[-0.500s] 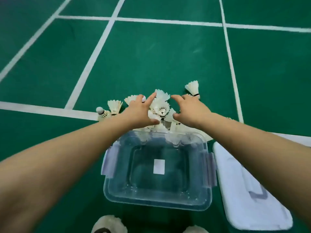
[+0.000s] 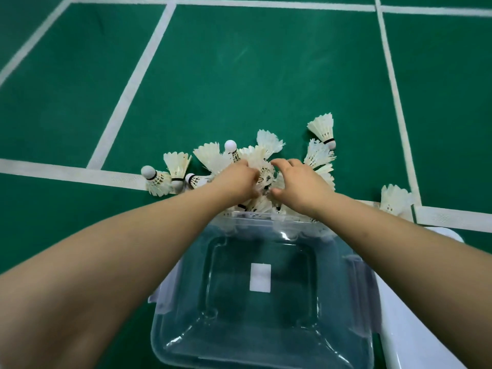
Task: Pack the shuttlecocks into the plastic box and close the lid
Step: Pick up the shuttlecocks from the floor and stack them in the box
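White feathered shuttlecocks point(image 2: 170, 173) lie heaped on the green court floor point(image 2: 239, 75) just beyond the clear plastic box point(image 2: 262, 328). The left hand point(image 2: 235, 181) and right hand point(image 2: 299, 183) curl their fingers around the heap's middle. The white lid point(image 2: 415, 315) lies right of the box.

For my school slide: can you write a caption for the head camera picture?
Two bare hands gather a pile of white shuttlecocks beyond an empty clear plastic box on a green court.

A green court floor point(image 2: 239, 75) with white painted lines carries white feathered shuttlecocks point(image 2: 322, 127), a clear plastic box point(image 2: 262, 350) and its white lid point(image 2: 407, 328).
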Action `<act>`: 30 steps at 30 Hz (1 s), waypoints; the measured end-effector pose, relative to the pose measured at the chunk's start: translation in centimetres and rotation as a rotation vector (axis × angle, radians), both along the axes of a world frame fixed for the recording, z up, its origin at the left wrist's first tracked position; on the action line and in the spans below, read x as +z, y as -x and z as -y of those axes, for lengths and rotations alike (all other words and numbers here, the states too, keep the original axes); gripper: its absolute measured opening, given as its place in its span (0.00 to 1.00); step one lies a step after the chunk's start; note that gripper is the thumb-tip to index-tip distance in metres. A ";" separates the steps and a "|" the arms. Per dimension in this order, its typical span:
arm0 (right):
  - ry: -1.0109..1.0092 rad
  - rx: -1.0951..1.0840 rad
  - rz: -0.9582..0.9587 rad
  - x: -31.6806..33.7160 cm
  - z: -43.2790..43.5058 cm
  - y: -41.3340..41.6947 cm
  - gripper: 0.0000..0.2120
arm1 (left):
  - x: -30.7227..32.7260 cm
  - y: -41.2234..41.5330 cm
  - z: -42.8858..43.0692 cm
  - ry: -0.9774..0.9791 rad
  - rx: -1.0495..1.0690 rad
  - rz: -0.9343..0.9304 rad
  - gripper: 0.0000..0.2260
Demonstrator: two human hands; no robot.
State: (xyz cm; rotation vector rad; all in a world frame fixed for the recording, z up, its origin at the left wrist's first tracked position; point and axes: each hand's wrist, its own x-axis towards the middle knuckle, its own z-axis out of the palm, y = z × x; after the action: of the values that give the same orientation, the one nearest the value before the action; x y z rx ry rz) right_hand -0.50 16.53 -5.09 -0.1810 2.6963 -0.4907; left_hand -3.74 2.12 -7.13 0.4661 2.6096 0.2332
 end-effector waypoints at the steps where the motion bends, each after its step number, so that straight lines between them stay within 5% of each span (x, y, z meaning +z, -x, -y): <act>1: 0.002 -0.001 -0.007 0.2 -0.2 -0.1 0.31 | 0.2 0.0 0.0 -0.007 0.003 -0.013 0.12; 9: 0.030 0.026 -0.094 5.2 -1.3 -0.9 0.31 | 5.4 -1.3 0.5 -0.140 -0.014 -0.174 0.12; 30: 0.038 0.302 -0.592 27.3 1.9 -15.4 0.41 | 30.0 -15.7 4.6 -0.122 -0.225 -0.464 0.18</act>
State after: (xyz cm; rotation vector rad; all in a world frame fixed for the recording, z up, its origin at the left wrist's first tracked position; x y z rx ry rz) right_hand 14.86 14.64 22.24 -0.8504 3.1369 -0.4466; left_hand 11.93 -2.46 22.91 0.9487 2.9637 0.2320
